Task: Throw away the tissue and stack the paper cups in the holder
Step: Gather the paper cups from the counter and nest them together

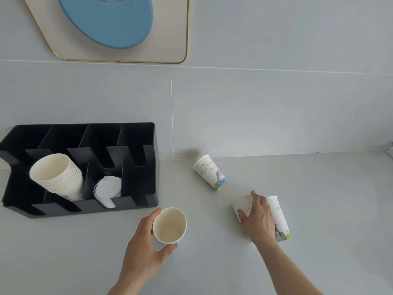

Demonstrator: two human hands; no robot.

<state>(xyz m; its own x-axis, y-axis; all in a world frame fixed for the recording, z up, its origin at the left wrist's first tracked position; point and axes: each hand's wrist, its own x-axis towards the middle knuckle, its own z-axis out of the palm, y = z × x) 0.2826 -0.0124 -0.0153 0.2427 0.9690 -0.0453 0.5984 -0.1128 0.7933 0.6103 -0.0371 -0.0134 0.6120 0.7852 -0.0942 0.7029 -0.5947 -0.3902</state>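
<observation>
Gathering cups now, the left hand [146, 248] grips an upright cup [169, 225] near the counter's [319, 188] front edge while the right hand [256, 218] closes around two [278, 218] farther right, another cup [210, 172] lying by the wall, so next comes nesting them into the holder's [136, 167] stack [57, 175].

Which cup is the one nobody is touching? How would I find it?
Start at the black holder against the wall and look right along the grey counter. The lone cup stands near the wall, printed with drawings. Unlike the other loose cups, no hand touches it.
</observation>
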